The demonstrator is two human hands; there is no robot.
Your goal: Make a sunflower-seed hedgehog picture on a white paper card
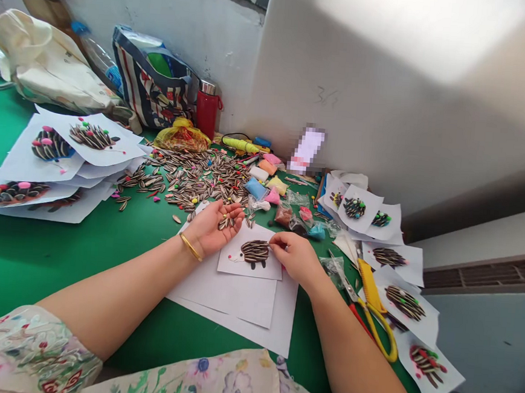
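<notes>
My left hand (pixel 219 224) is turned palm up with its fingers curled, cradling a few striped sunflower seeds (pixel 226 222). Just below and to the right lies a white card (pixel 234 266) bearing a hedgehog picture (pixel 254 252), its body made of sunflower seeds, with dark feet and a small pink nose. At the right end of that body, my right hand (pixel 292 253) pinches thumb and forefinger together on what looks like a sunflower seed, mostly hidden by the fingertips. Larger white sheets (pixel 254 305) lie beneath the card.
Loose sunflower seeds (pixel 205 171) spread behind my hands, beside packets of coloured clay (pixel 256 188). Finished cards lie in a left stack (pixel 96 171) and along the right (pixel 404 301). Scissors (pixel 377 320) and a yellow cutter (pixel 369 283) rest by my right forearm. A red flask (pixel 206 110) and bags stand behind.
</notes>
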